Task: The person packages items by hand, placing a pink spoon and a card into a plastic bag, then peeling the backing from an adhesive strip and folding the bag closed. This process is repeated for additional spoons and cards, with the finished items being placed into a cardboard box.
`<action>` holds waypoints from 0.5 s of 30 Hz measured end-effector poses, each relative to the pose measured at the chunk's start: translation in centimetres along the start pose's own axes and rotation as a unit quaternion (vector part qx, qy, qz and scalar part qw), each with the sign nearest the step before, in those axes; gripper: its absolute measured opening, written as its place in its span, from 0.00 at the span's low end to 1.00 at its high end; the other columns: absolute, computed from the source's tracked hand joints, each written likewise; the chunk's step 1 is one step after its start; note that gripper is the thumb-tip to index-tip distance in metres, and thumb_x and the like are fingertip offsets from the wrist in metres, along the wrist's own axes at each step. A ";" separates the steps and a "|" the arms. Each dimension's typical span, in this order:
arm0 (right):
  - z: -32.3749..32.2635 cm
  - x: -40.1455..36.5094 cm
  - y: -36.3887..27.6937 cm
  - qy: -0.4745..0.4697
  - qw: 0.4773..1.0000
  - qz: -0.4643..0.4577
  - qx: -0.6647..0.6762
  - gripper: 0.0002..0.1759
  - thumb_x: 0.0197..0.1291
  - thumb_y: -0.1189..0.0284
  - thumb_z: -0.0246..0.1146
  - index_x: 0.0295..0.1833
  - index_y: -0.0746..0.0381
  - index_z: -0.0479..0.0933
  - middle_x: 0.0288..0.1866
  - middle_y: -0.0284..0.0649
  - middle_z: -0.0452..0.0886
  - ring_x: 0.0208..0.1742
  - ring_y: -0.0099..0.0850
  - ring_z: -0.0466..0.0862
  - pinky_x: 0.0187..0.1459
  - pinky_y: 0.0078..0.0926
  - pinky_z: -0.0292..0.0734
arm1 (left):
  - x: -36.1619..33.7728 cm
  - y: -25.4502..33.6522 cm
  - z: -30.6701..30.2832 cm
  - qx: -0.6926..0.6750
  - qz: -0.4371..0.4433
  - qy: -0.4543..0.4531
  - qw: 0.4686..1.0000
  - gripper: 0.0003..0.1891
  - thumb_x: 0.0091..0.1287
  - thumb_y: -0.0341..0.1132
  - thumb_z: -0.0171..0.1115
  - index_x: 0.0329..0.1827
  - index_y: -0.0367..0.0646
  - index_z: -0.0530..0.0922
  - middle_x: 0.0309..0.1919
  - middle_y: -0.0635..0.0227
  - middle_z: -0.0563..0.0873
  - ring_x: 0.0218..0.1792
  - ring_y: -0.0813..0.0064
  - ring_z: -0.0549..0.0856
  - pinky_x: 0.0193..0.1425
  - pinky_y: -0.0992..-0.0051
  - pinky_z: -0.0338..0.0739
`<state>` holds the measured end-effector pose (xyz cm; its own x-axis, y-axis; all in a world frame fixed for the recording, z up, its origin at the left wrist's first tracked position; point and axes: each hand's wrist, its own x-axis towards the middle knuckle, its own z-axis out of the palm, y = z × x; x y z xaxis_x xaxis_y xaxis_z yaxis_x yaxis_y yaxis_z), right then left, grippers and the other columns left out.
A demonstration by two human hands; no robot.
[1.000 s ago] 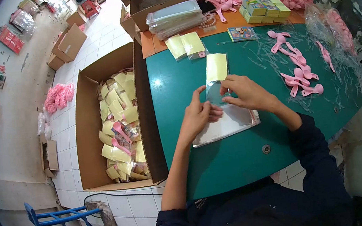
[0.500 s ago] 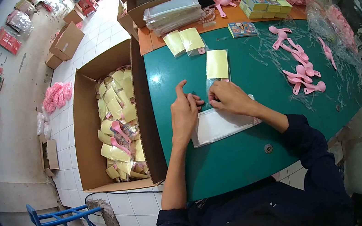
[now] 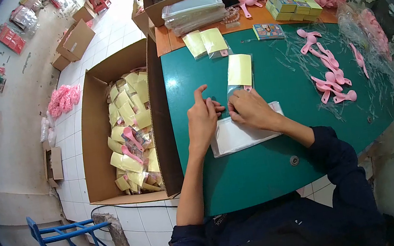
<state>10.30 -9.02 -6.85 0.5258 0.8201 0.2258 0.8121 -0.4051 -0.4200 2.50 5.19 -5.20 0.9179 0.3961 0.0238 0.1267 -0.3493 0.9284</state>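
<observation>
On the green table, my right hand is closed at the lower end of a clear packet with a yellow card and a pink piece inside. What its fingertips pinch is partly hidden. My left hand is just left of it, index finger raised and the other fingers curled, with nothing visible in it. Beneath both hands lies a stack of clear plastic sleeves. Two more packets with yellow cards rest farther back.
A cardboard box full of yellow-card packets stands left of the table. Pink spoons and plastic scraps lie at the right. Small boxes and bundled sleeves sit at the back. A blue metal frame is at lower left.
The whole view has shifted slightly. A little more of the pink piece shows at the packet's lower end, above my right hand; both hands keep nearly the same pose.
</observation>
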 end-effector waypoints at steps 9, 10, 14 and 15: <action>-2.7 -0.2 -1.8 0.021 0.994 -0.088 0.053 0.09 0.46 0.71 0.61 0.32 0.63 0.71 0.34 0.41 0.71 0.41 0.39 0.73 0.45 0.36 0.65 | 0.1 1.3 -0.7 -0.241 -0.159 -0.123 0.950 0.20 0.71 0.31 0.49 0.65 0.39 0.63 0.32 0.62 0.83 0.30 0.75 0.85 0.35 0.75 0.83; -2.7 -0.4 -2.0 0.024 0.993 -0.102 0.052 0.09 0.46 0.71 0.62 0.32 0.62 0.71 0.34 0.41 0.71 0.41 0.38 0.73 0.45 0.37 0.65 | 0.2 0.9 -0.5 -0.294 -0.175 -0.145 0.929 0.22 0.71 0.31 0.51 0.66 0.40 0.61 0.32 0.63 0.83 0.29 0.76 0.84 0.35 0.75 0.83; -2.7 -0.7 -2.6 0.047 0.986 -0.158 0.004 0.10 0.44 0.72 0.63 0.33 0.61 0.71 0.34 0.39 0.71 0.42 0.36 0.73 0.46 0.38 0.65 | 0.4 -0.7 -0.2 -0.330 -0.150 -0.188 0.913 0.29 0.68 0.29 0.55 0.70 0.40 0.55 0.32 0.62 0.83 0.30 0.76 0.84 0.38 0.75 0.82; -2.7 -0.8 -2.6 0.054 0.984 -0.171 -0.016 0.10 0.44 0.72 0.63 0.33 0.61 0.71 0.34 0.39 0.71 0.42 0.35 0.73 0.47 0.39 0.64 | 0.3 -0.6 -0.2 -0.325 -0.134 -0.174 0.920 0.30 0.67 0.28 0.55 0.70 0.39 0.54 0.32 0.62 0.83 0.30 0.77 0.84 0.37 0.76 0.82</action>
<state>8.47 -9.70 -3.56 0.2433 0.8631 0.4426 0.9527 -0.1271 -0.2759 2.66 5.71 -5.71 0.9655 0.0582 -0.2537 0.2187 0.3474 0.9119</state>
